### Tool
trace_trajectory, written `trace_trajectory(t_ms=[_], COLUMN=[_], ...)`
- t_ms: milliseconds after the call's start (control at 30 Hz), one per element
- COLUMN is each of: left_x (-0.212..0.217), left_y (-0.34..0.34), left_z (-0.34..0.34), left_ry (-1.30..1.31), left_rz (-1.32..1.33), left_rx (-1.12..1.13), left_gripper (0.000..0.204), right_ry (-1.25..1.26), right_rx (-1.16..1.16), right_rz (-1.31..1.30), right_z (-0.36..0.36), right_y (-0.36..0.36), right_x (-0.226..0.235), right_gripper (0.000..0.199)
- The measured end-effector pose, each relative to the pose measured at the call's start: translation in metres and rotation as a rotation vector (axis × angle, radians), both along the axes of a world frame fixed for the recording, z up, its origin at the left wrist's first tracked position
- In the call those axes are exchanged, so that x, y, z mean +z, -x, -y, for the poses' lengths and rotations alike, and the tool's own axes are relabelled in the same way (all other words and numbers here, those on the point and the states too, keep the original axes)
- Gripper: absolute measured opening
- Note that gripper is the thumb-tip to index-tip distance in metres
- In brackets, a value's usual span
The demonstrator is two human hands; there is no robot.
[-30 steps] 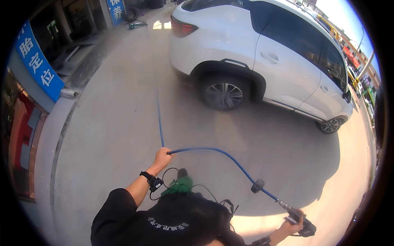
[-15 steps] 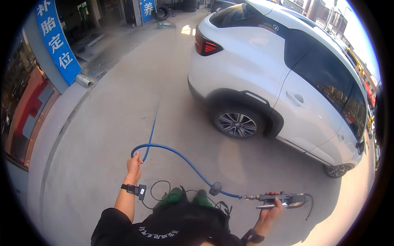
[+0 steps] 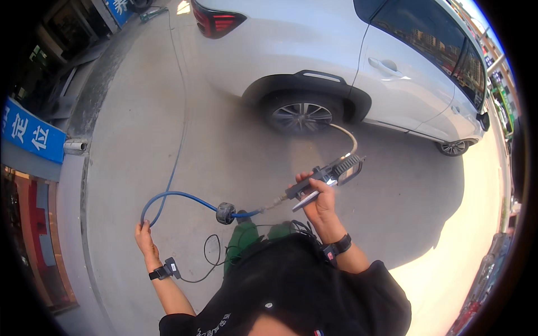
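Observation:
A blue air hose (image 3: 188,196) forms a loop whose left end is closed in my left hand (image 3: 144,242). In my right hand (image 3: 321,206), fingers wrapped round it, is a tyre inflator gun (image 3: 297,189) with a silver lever and a ribbed dark gauge end. The blue hose joins the gun through a metal coupling, smeared by motion. A dark round fitting (image 3: 226,213) sits on the hose between my hands. From the gun a short pale hose (image 3: 352,140) curves up to the car's rear wheel (image 3: 301,116); I cannot tell whether its tip touches it.
A white car (image 3: 302,50) stands ahead, its side running to the right. Across the concrete, the blue hose trails off to the far left. Blue signs (image 3: 32,131) and a shopfront line the left. Thin black cables hang by my green trousers (image 3: 242,243).
My right hand has raised the inflator gun forward and left, tilting it up. My left hand has shifted left and slightly down with the hose. The view has moved closer to the rear wheel.

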State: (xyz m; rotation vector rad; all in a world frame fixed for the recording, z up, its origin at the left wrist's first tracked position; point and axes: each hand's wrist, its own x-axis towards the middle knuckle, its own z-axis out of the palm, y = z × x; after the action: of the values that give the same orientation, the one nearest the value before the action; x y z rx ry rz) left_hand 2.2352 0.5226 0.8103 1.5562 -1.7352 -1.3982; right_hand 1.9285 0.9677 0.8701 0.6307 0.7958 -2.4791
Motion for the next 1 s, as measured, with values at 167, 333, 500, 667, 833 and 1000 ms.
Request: trace_trajectory(t_ms=[167,333,500,667,833,1000], left_x=[0.011,0.046,0.040,-0.029,-0.076,-0.121], left_y=[0.091,0.229,0.326,0.367,0.405,0.440], left_z=[0.029,-0.088,-0.180,-0.217,-0.240,-0.251], left_ry=[0.146,0.127,0.020,-0.072,-0.077,0.155], left_rz=[0.097,-0.022,0.196,0.333,0.492,0.664], left_rx=[-0.364,-1.127,-1.443,-1.391,-1.284,-1.498], left_gripper=[0.043,0.067,0.077,0.066,0.056,0.049], right_ry=[0.104,0.163,0.132,0.029,0.066,0.187], right_rx=[0.039,0.103,0.270,0.518,0.563,0.109], right_rz=[0.100,0.149,0.098,0.010,0.071,0.487], right_z=[0.059,0.117,0.121,0.069,-0.004,-0.079], right_y=[0.008,0.023,0.042,0.084,0.150,0.226], right_x=[-0.030,-0.052,-0.081,-0.118,-0.168,-0.280], right_gripper=[0.018,0.026,0.034,0.050,0.057,0.060])
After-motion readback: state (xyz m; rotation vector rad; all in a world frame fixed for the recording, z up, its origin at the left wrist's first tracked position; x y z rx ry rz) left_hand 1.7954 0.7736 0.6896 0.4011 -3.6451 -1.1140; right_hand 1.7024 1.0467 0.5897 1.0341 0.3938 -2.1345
